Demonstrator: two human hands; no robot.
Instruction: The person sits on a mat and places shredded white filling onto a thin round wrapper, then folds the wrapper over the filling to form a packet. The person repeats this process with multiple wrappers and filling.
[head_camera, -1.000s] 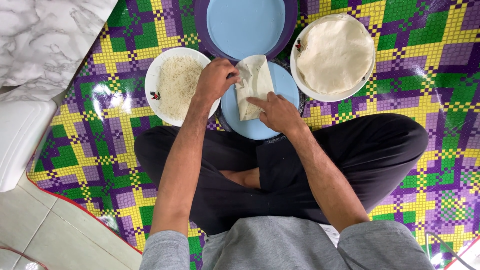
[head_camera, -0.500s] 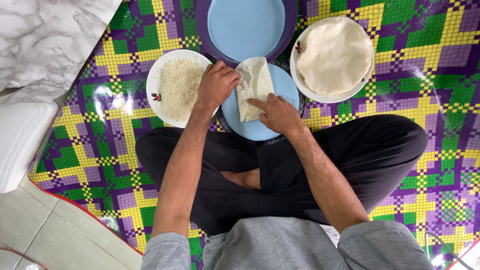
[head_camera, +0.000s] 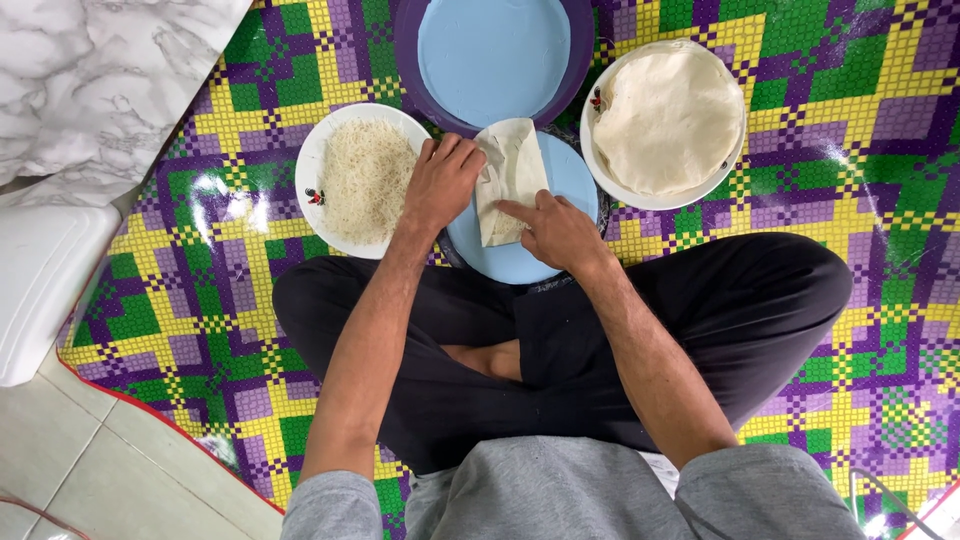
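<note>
Floor: a glossy mat (head_camera: 830, 130) woven in green, yellow and purple checks covers the ground; pale tiles (head_camera: 90, 460) show at the near left, and a white marbled slab (head_camera: 100, 80) lies at the far left.
Wrapper: a thin, pale folded pastry sheet (head_camera: 510, 180) lies lengthwise on a light blue plate (head_camera: 520, 255), its long sides turned in over the middle.
Left hand: the left hand (head_camera: 440, 185) rests on the left edge of the folded sheet, fingers curled together and pressing the fold down.
Right hand: the right hand (head_camera: 560, 232) lies on the near right part of the sheet, forefinger stretched out flat across it, the other fingers bent in; it pins the sheet without gripping it.
Left of plate: a white plate (head_camera: 315, 165) holding a heap of fine white strands (head_camera: 365, 180), just beside the blue plate.
Right of plate: a white bowl (head_camera: 650, 200) holding a stack of round pale sheets (head_camera: 668, 115).
Far side: a purple tray (head_camera: 405, 50) carrying a second light blue round plate (head_camera: 495, 55), touching the far end of the wrapper's plate.
Person: sits cross-legged in black trousers (head_camera: 720, 310) and a grey top (head_camera: 580, 495), the blue plate just beyond the crossed legs.
Near left edge: a white box-like object (head_camera: 40, 290) stands beside the mat.
</note>
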